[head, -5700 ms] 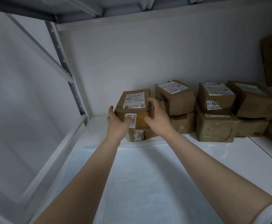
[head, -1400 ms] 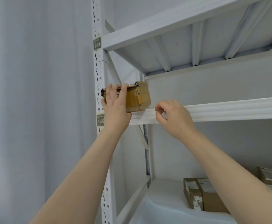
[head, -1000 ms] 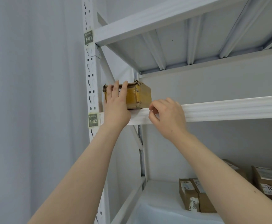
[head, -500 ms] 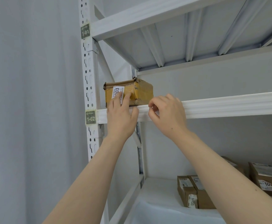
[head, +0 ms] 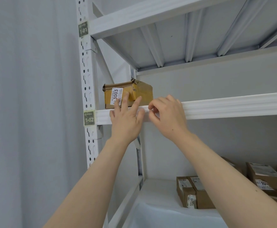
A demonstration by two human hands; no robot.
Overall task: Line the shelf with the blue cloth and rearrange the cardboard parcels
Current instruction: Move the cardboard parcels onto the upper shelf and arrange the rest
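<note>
Pale cloth (head: pixel 167 216) covers the front of the lower shelf (head: pixel 159 188), nearest the viewer; its colour reads as whitish-blue in this light. Behind the cloth, on the same shelf, cardboard parcels (head: pixel 195 191) stand in a group towards the right, each with a printed label.

Both forearms rise from below towards the upper shelf (head: pixel 233 104). Left hand (head: pixel 126 120): fingers spread and extended, palm over the shelf's front edge, fingertips (head: pixel 124 99) touching the front face of a single parcel (head: pixel 128 94). Right hand (head: pixel 169 116): fingers curled, thumb and forefinger drawn close together at the shelf edge, just right of the left hand; whether anything is pinched between them cannot be told.

This parcel sits at the left end of the upper shelf, close to the upright post (head: pixel 86 79). Its white label reads 3003. Green tags on the post read 1-01 (head: pixel 83 29) and 1-02 (head: pixel 89 118).
</note>
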